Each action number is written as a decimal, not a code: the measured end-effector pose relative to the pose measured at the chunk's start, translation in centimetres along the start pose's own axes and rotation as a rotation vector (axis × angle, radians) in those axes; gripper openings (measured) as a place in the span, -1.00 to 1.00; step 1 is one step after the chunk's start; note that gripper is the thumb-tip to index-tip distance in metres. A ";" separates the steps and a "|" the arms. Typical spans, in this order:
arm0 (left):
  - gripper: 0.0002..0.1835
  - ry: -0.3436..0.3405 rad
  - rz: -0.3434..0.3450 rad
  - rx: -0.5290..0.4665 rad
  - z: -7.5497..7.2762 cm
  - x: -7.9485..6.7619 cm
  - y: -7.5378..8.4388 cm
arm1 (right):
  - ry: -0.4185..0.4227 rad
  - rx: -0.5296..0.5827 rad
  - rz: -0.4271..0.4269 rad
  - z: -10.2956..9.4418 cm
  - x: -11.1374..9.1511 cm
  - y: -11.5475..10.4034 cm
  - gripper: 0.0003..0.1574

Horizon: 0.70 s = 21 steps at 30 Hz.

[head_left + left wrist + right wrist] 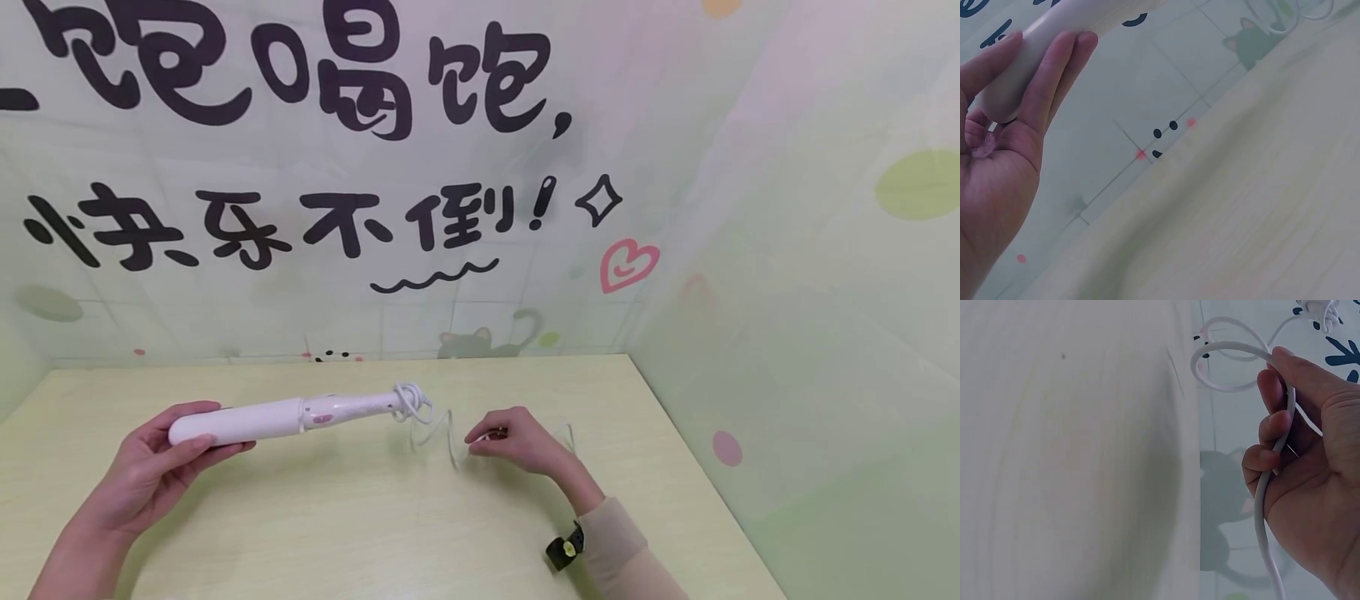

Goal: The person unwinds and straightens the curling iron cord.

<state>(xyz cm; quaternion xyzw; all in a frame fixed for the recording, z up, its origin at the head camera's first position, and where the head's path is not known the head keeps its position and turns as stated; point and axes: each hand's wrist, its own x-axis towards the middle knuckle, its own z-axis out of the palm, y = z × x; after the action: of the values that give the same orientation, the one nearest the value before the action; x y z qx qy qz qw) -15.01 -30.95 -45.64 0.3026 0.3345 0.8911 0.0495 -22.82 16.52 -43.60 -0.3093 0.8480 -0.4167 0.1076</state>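
Note:
A white corded hair styling wand [266, 421] is held above the table, with a thick smooth barrel and a thinner handle bearing a pink button. My left hand [142, 479] grips the barrel's rounded end, thumb on the near side and fingers on the other, as the left wrist view also shows. White cord [411, 402] is wound and knotted about the handle's tip, and loose loops hang off to the right. My right hand [521, 442] pinches the cord [1229, 345] between thumb and forefinger; in the right wrist view the remaining fingers curl round it. The plug is not visible.
Beneath both hands lies a pale wooden table [360, 533]. A printed wall [337, 308] with black lettering stands along its back edge, and another wall [810, 333] along the right. A black band with a small device [564, 550] sits at the right wrist.

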 end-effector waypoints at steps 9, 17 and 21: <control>-0.42 0.011 0.006 -0.024 -0.2 -0.3 0.5 | 0.087 0.035 0.018 -2.0 -1.5 1.2 -0.83; -0.41 0.002 0.012 -0.049 -0.4 -0.5 0.6 | 0.261 0.126 0.020 -4.1 -2.4 2.4 -0.81; -0.40 -0.015 0.027 -0.068 -0.5 -0.6 0.7 | 0.315 0.151 0.035 -5.1 -2.9 2.8 -0.79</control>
<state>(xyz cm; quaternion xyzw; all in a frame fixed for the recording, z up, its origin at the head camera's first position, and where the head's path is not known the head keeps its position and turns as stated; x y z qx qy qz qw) -14.74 -31.95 -45.86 0.3117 0.2994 0.9004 0.0503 -24.02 22.89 -42.74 -0.2165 0.8260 -0.5205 0.0033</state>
